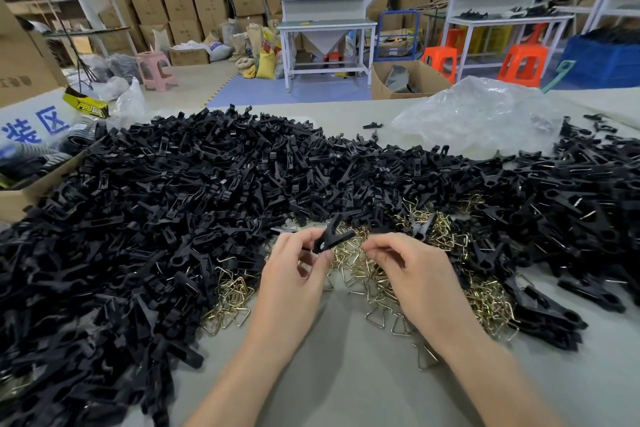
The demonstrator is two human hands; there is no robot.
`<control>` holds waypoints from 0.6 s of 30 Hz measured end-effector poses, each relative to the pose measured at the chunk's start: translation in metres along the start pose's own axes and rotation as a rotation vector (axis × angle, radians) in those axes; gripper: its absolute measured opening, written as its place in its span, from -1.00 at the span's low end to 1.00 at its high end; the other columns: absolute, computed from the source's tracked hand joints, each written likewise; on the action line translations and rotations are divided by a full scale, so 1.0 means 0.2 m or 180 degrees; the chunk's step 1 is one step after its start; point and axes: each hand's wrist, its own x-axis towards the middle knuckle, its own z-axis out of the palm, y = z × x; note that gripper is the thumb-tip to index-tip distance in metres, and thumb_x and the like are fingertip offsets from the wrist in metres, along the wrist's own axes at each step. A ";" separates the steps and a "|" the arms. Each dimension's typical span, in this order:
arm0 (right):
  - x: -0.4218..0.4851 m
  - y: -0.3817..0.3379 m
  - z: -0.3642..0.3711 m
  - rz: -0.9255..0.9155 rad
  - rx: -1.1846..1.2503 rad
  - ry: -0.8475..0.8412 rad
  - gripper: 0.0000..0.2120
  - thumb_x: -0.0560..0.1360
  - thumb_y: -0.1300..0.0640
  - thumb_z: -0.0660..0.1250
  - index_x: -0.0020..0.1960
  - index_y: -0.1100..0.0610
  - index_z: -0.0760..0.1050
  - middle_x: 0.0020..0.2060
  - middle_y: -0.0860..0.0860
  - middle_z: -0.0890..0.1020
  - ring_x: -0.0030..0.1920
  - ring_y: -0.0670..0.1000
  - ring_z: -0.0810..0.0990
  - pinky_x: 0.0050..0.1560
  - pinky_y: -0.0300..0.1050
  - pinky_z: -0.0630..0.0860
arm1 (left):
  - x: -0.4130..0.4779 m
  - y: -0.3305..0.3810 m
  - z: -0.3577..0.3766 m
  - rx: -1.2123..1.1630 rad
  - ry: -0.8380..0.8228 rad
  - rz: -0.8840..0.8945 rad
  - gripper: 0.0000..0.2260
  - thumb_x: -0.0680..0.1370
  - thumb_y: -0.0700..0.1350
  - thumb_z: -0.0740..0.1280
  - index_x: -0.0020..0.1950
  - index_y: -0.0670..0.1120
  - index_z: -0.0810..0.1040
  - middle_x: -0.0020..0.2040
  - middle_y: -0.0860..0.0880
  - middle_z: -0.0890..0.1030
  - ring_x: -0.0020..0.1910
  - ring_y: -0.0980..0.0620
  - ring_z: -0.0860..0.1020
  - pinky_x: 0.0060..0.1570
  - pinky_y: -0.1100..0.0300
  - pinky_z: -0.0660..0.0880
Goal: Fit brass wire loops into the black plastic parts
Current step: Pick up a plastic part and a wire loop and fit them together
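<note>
Where the grey table is spread from left to right, most of it is covered by one heap of black plastic parts, far too many to be counted. The heap is piled deepest on the left and curves round the far side to the right edge. One clear plastic bag is seen crumpled at the far right, beyond the heap. One open cardboard box is set at the left edge.

A smaller pile of brass wire loops, likewise uncountable, is lodged in the near hollow of the heap, directly under and beside both hands.

Two hands are raised over this pile, close together but apart. By the left hand a single black part is pinched between thumb and curled fingers, its forked end tilted up and to the right. The right hand is curled, thumb and forefinger drawn together just right of that part. Whether a loop is held there cannot be told.
</note>
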 end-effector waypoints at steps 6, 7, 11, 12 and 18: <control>0.01 -0.03 -0.04 0.0255 0.0796 0.0054 -0.82 0.61 0.15 0.35 -0.01 -0.13 0.61 -0.10 -0.21 0.67 -0.16 -0.20 0.65 -0.11 -0.39 0.52 | 0.00 0.00 0.00 0.0040 -0.0024 0.0015 -0.78 0.59 -0.13 0.40 0.14 0.18 0.57 0.02 0.24 0.49 -0.06 0.17 0.56 -0.10 0.44 0.42; 0.02 -0.04 -0.04 0.0423 0.1035 0.0018 -0.81 0.63 0.17 0.32 0.00 -0.12 0.60 -0.12 -0.17 0.69 -0.18 -0.14 0.68 -0.11 -0.29 0.59 | 0.00 0.00 0.00 0.0052 -0.0014 0.0021 -0.78 0.59 -0.13 0.40 0.14 0.18 0.56 0.03 0.25 0.49 -0.06 0.18 0.56 -0.10 0.45 0.41; 0.04 -0.05 -0.06 0.0805 0.1646 -0.0017 -0.77 0.63 0.26 0.31 0.08 -0.03 0.64 -0.15 -0.04 0.72 -0.16 0.00 0.72 -0.04 -0.16 0.67 | 0.00 -0.01 0.00 0.0094 -0.0013 0.0012 -0.77 0.59 -0.13 0.40 0.17 0.16 0.57 0.04 0.25 0.49 -0.06 0.21 0.56 -0.12 0.42 0.43; 0.04 -0.05 -0.06 0.0842 0.1729 -0.0036 -0.76 0.62 0.27 0.33 0.10 -0.05 0.64 -0.14 -0.03 0.72 -0.14 -0.01 0.72 -0.02 -0.22 0.65 | 0.00 -0.01 0.00 0.0072 -0.0028 0.0011 -0.77 0.59 -0.13 0.40 0.18 0.15 0.57 0.05 0.25 0.49 -0.06 0.21 0.55 -0.11 0.39 0.46; 0.04 -0.03 -0.06 0.0558 0.1302 -0.0042 -0.79 0.56 0.17 0.43 -0.01 -0.15 0.69 -0.15 -0.21 0.72 -0.15 -0.17 0.67 -0.08 -0.43 0.50 | 0.00 -0.01 0.00 0.0104 -0.0053 0.0021 -0.77 0.59 -0.14 0.39 0.17 0.16 0.57 0.05 0.24 0.49 -0.06 0.18 0.56 -0.12 0.43 0.43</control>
